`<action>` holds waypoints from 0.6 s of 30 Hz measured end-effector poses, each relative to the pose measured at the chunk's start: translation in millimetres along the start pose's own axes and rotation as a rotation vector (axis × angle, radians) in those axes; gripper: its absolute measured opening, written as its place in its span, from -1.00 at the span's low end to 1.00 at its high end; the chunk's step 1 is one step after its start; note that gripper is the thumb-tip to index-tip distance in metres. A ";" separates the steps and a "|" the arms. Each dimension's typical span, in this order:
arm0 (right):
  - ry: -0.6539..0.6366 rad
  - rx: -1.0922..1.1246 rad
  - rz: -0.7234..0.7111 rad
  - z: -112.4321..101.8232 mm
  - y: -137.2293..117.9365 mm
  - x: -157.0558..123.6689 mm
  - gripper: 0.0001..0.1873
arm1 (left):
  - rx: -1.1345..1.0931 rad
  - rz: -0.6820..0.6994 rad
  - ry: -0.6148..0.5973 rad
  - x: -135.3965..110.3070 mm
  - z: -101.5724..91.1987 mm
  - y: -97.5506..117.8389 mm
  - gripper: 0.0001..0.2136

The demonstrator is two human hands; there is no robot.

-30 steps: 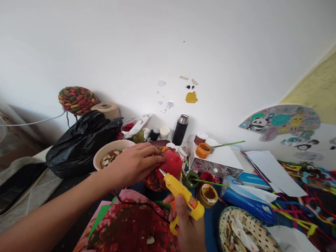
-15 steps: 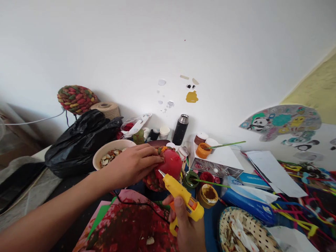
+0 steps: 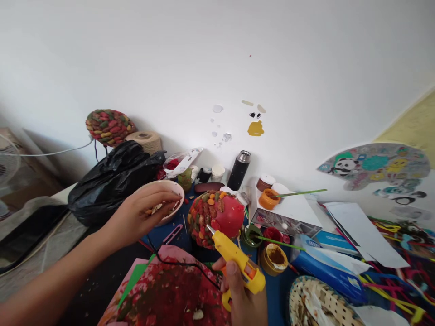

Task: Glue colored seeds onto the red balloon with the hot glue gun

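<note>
My right hand [image 3: 243, 296] grips a yellow glue gun [image 3: 238, 262], its nozzle touching a red ball [image 3: 224, 217] partly covered with red, green and orange shell pieces. My left hand [image 3: 144, 210] reaches into a cream bowl [image 3: 178, 192] of pale shell pieces, fingers curled in a pinch over them; what they hold is too small to name. The glue gun's black cord [image 3: 180, 262] runs across a red-stained sheet [image 3: 170, 296] in front of me.
A black plastic bag [image 3: 112, 179], a twine spool [image 3: 147, 140] and a shell-covered ball [image 3: 110, 127] are at the back left. A black flask [image 3: 239, 170], open paint pots [image 3: 273, 258] with brushes, papers and a woven tray [image 3: 319, 303] crowd the right.
My left hand has left the red ball and moved left into the bowl, uncovering the shell-covered side. The glue gun stays at the ball. The view shifted slightly.
</note>
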State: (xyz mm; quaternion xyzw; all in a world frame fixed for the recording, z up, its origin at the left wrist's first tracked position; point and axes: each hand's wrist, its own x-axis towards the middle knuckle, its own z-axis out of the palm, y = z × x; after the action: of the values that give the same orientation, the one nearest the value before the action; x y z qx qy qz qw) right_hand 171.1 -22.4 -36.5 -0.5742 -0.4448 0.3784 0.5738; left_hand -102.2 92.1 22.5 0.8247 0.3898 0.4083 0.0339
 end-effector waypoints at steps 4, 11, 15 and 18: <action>-0.060 -0.037 -0.057 0.8 4.3 1.7 -0.30 | 0.023 -0.170 0.035 -23.3 -7.6 -16.0 -0.69; -0.101 -0.046 -0.078 3.2 13.7 4.2 -0.24 | 0.035 -0.346 0.011 -48.7 -22.6 -33.2 -0.66; -0.184 -0.091 -0.175 -0.7 20.8 10.4 -0.27 | 0.060 -0.425 -0.032 -51.6 -31.7 -49.2 -0.65; -0.239 -0.153 -0.318 -3.5 23.2 14.5 -0.30 | 0.103 -0.476 -0.105 -51.8 -33.6 -65.7 -0.65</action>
State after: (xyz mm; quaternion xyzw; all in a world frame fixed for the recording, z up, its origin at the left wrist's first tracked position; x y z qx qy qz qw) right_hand 180.7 -8.6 -58.3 -0.4897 -0.6221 0.3135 0.5243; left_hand -185.0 94.1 -13.3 0.7304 0.5910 0.3252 0.1071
